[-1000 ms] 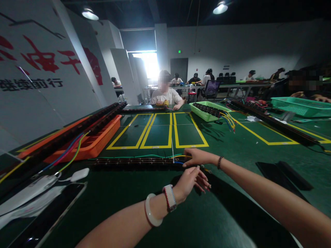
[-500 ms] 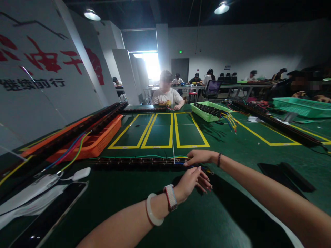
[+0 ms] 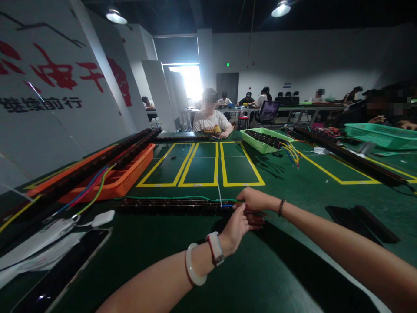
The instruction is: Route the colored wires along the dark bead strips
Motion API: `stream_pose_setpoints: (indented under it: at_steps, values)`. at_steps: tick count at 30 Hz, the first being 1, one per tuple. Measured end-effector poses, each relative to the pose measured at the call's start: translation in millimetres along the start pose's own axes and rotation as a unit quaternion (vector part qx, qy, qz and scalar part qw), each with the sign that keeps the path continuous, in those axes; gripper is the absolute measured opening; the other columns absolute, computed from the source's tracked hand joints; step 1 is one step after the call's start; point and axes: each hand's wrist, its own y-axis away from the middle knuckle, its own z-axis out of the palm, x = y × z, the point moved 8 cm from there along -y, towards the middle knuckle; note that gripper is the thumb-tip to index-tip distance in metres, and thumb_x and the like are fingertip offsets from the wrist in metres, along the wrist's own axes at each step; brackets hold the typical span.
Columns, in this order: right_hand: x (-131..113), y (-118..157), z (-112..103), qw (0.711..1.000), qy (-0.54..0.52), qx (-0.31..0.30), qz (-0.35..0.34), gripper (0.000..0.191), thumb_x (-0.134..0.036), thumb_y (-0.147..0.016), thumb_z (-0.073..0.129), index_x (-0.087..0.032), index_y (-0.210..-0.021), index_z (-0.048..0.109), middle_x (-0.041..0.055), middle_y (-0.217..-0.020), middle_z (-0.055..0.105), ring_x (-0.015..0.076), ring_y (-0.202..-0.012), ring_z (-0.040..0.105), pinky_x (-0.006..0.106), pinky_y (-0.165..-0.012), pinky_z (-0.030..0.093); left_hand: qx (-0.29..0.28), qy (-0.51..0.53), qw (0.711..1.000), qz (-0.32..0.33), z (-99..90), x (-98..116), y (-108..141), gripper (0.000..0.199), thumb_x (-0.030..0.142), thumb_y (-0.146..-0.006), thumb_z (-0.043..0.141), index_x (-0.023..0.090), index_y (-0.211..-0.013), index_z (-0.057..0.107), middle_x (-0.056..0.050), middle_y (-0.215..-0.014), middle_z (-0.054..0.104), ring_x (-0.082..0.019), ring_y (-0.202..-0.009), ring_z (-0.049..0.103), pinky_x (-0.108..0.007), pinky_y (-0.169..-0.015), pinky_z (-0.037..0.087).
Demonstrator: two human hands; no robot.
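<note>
A long dark strip with metal contacts lies crosswise on the green table. A green wire runs along its far edge, and a blue wire shows at its right end. A white cable tie sticks up there, its tail pointing away from me. My right hand is closed around the wires at this end, its fingertips partly hidden. Just below, my left hand has its thumb raised against the right fingertips and its other fingers stretched to the right. The wire ends are hidden by both hands.
An orange basket with dark strips across it stands left. A phone lies front left. A light green basket holds strips with coloured wires. Dark flat pieces lie right. A person sits opposite.
My left hand has risen so that its thumb meets the right fingertips. My right hand has shifted slightly right and its fingers have closed around the wires.
</note>
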Motion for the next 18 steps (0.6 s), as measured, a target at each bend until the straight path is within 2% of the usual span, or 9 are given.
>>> stream_pose_setpoints:
  at_steps: [4,7,12,18]
  values:
    - [-14,5,-4,0.979,0.195,0.059,0.003,0.018,-0.018,-0.078,0.052,-0.013,-0.068,0.066,0.0049,-0.061,0.06,0.0117,-0.052,0.046,0.023,-0.049,0.027,0.045,0.078,0.996,0.006,-10.3,-1,-3,0.042,0.047,-0.09,0.037,0.012,-0.096,0.059,-0.013,-0.091,0.065,-0.022,-0.087,0.062,-0.04,-0.089,0.043]
    - [-31,9,4,0.95,0.303,0.069,-0.035,0.016,-0.014,-0.079,0.053,-0.012,-0.071,0.066,0.0087,-0.069,0.063,0.0156,-0.06,0.053,0.025,-0.053,0.032,0.067,0.12,0.99,0.023,-15.8,-1,-6,0.038,0.047,-0.089,0.04,0.015,-0.099,0.059,-0.011,-0.101,0.065,-0.021,-0.096,0.06,-0.037,-0.091,0.043]
    - [-48,19,19,0.916,0.38,0.108,-0.075,0.012,-0.007,-0.08,0.054,-0.01,-0.082,0.066,0.0104,-0.073,0.063,0.0192,-0.069,0.055,0.028,-0.06,0.038,0.112,0.169,0.979,0.006,-22.5,-7,-9,0.031,0.043,-0.089,0.045,0.016,-0.089,0.06,-0.009,-0.096,0.066,-0.019,-0.096,0.06,-0.031,-0.085,0.045]
    - [-56,25,28,0.883,0.428,0.167,-0.09,0.016,-0.004,-0.081,0.052,-0.006,-0.089,0.065,0.0109,-0.075,0.062,0.0208,-0.068,0.054,0.033,-0.066,0.044,0.156,0.169,0.973,-0.001,-24.9,-3,-4,0.024,0.038,-0.089,0.046,0.018,-0.092,0.059,-0.006,-0.101,0.064,-0.017,-0.098,0.058,-0.027,-0.081,0.047]
